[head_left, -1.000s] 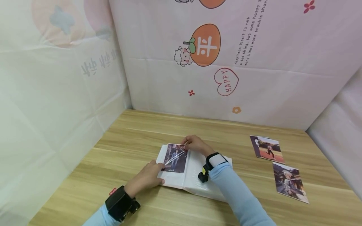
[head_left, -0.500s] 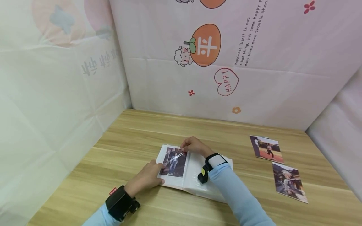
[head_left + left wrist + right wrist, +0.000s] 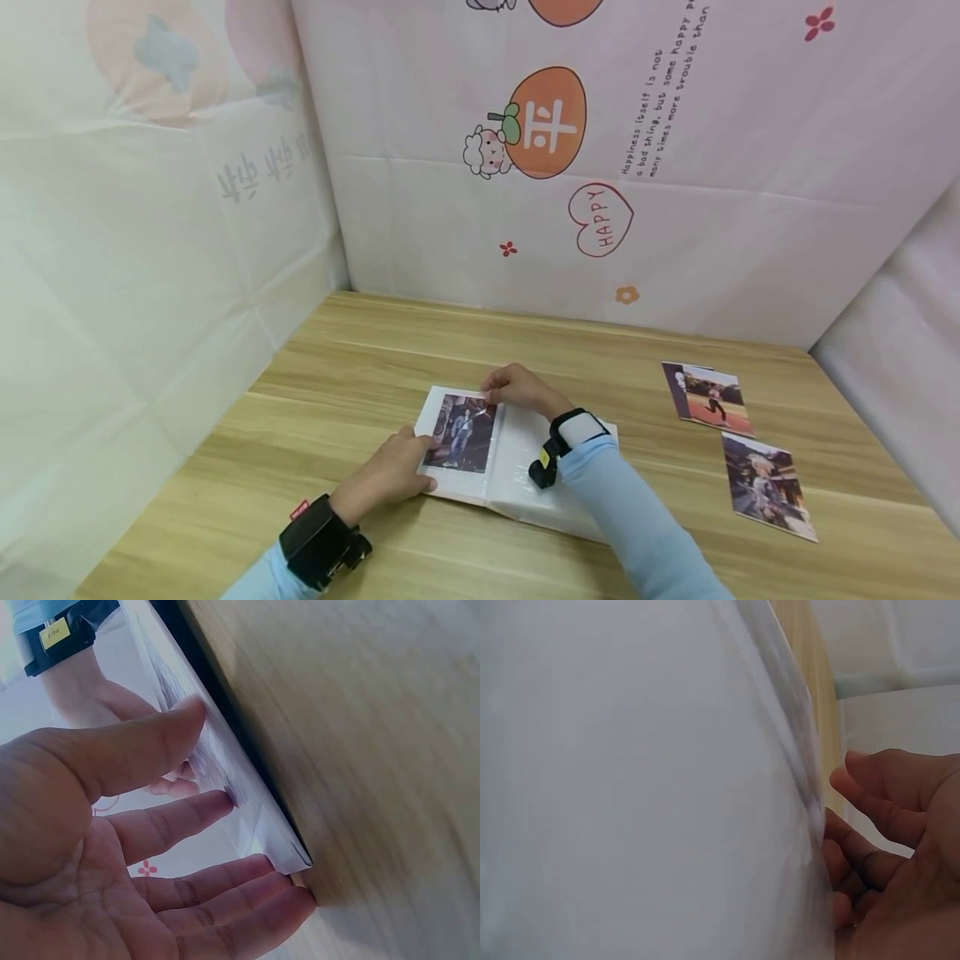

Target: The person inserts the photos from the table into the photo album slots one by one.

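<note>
A photo album (image 3: pixel 459 483) lies spread on the table, its left page bearing a photo (image 3: pixel 463 433) of a standing figure. My left hand (image 3: pixel 390 467) steadies the left page, its index finger on the photo's left edge and its thumb at the near edge. In the left wrist view, several fingers of this hand (image 3: pixel 150 847) lie fairly straight against the album's edge. At the photo's upper right corner, my right hand (image 3: pixel 521 390) pinches it with thumb and index finger. The right wrist view shows the right hand (image 3: pixel 900 840) with bent fingers beside the page edge; their exact contact is partly hidden.
To the right lie loose photos: a running figure (image 3: pixel 716 400) overlapping a dark photo (image 3: pixel 674 387), and a light-haired figure (image 3: pixel 768 483) nearer me. A printed cloth (image 3: pixel 420 225) hangs behind the wooden table (image 3: pixel 360 350), with white cloth on both sides.
The photo on the left page has slid slightly towards me and lies straighter on the page. My right hand has moved down a little with its corner. The left hand stays in place.
</note>
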`<state>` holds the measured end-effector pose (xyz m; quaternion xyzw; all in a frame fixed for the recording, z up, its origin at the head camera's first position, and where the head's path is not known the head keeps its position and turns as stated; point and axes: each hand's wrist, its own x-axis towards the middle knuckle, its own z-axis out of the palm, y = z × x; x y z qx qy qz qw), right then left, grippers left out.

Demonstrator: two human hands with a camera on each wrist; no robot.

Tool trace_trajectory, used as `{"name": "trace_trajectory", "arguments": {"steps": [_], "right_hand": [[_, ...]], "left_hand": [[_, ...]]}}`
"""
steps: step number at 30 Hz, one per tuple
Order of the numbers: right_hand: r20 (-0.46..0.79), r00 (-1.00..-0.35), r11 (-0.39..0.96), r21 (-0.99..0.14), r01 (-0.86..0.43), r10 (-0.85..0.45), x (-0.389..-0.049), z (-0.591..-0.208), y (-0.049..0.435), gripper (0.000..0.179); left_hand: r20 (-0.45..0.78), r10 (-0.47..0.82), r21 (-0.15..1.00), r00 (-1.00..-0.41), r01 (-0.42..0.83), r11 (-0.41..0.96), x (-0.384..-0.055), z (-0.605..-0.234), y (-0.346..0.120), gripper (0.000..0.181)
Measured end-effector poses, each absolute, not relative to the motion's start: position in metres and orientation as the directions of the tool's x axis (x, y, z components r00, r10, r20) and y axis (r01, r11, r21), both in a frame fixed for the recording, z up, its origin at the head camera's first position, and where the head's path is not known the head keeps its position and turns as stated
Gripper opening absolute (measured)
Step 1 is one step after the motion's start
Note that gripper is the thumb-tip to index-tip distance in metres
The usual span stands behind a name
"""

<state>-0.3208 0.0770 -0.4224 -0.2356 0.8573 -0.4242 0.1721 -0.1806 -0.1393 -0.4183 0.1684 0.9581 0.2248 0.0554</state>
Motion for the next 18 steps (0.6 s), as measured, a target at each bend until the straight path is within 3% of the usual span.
{"name": "trace_trajectory", "arguments": {"steps": [7,12,18], "right_hand": [[-0.110,-0.820,0.587,-0.751,-0.302,-0.562,-0.313,-0.402,0.097,0.036],[-0.066,-0.769,0.579,-0.700,-0.418,-0.636,-0.303,-0.392,0.120,0.044],[-0.082,-0.737,0.597,-0.649,-0.472,-0.671,-0.283,-0.390,0.143,0.050]], "left_hand": [[-0.036,0.346,0.442,-0.938,0.296,0.847,-0.182,-0.422,-0.140,0.056],[-0.044,0.339,0.443,-0.940,0.286,0.850,-0.183,-0.423,-0.140,0.056],[-0.049,0.343,0.444,-0.938,0.288,0.848,-0.184,-0.422,-0.142,0.056]]}}
